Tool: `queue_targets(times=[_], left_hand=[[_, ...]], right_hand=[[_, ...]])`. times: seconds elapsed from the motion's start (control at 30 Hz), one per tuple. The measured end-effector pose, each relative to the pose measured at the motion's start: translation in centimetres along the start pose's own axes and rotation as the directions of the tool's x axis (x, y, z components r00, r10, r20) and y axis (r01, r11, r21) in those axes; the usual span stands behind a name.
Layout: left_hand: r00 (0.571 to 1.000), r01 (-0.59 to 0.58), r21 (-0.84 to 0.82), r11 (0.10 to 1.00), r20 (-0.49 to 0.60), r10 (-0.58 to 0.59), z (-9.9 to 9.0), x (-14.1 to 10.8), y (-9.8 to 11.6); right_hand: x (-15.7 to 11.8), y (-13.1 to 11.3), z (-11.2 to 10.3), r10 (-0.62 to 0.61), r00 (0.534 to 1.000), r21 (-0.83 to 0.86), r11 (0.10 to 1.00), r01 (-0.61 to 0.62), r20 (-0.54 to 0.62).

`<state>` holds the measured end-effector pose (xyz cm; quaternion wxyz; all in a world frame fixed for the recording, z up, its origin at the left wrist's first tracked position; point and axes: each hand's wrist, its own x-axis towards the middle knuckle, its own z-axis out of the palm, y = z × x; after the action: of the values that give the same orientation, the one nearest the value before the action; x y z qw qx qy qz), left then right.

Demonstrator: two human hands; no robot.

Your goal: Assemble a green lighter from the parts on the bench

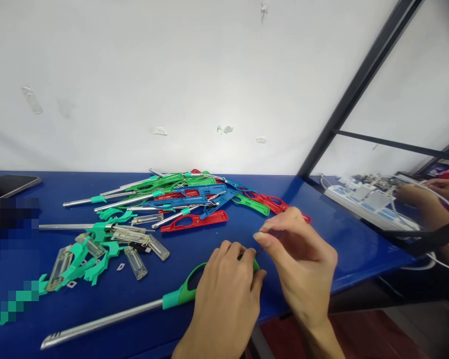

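Near the table's front edge lies a long-necked gas lighter (179, 295) with a green handle and a metal tube pointing left. My left hand (228, 294) is wrapped over its handle, hiding most of it. Just right of it, my right hand (299, 264) is raised with thumb and forefinger pinched together near the handle's end. A thin dark thing seems to show at those fingertips, too small to name. To the left lie teal plastic pieces (97, 269) and clear fuel tanks (135, 263).
Behind my hands lies a heap of lighter parts, with blue shells (202, 190) and red shells (213, 219). A phone (11, 185) is at the far left. A black metal frame (344, 104) stands right, with a power strip (374, 207) and another person's hands (422, 197) beyond.
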<state>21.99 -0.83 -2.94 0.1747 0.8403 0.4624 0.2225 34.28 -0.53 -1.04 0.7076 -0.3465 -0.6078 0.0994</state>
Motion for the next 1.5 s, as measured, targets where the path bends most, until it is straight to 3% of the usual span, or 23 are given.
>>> queue_targets(times=[0.13, 0.37, 0.67, 0.87, 1.17, 1.23, 1.37, 1.5], left_hand=[[1.0, -0.001, 0.004, 1.0, 0.003, 0.001, -0.1, 0.2, 0.0], [1.0, -0.005, 0.008, 1.0, 0.007, 0.005, 0.1, 0.0, 0.1], [1.0, -0.012, 0.027, 1.0, 0.021, 0.011, 0.0, 0.2, 0.0], [1.0, -0.011, 0.041, 0.999, 0.029, 0.01, -0.2, 0.3, 0.0], [0.999, -0.024, 0.064, 0.998, 0.029, 0.023, -0.2, 0.1, 0.1], [0.999, -0.025, 0.072, 0.997, 0.023, 0.024, -0.1, 0.1, 0.0], [0.999, -0.033, 0.075, 0.997, 0.02, 0.031, 0.0, 0.1, -0.1], [0.999, -0.036, 0.08, 0.996, 0.02, 0.035, 0.1, 0.0, -0.1]], right_hand=[[0.1, 0.3, 0.1, -0.024, 0.999, -0.04, 0.999, 0.023, -0.022], [-0.2, -0.2, -1.4, 0.024, 0.988, 0.001, 1.0, -0.024, 0.15], [0.5, -0.1, -1.4, -0.037, 0.999, -0.144, 0.989, 0.031, -0.037], [0.3, 0.3, -3.4, 0.012, 0.99, -0.097, 0.995, 0.002, 0.137], [0.7, 0.1, -2.5, 0.015, 0.999, -0.086, 0.996, -0.018, -0.037], [0.6, -0.1, -2.7, 0.011, 1.0, -0.139, 0.99, -0.011, -0.007], [0.1, -0.9, -3.2, 0.042, 0.986, -0.136, 0.991, -0.02, 0.16], [0.0, -1.1, -2.5, 0.038, 0.995, -0.131, 0.991, -0.025, 0.094]])
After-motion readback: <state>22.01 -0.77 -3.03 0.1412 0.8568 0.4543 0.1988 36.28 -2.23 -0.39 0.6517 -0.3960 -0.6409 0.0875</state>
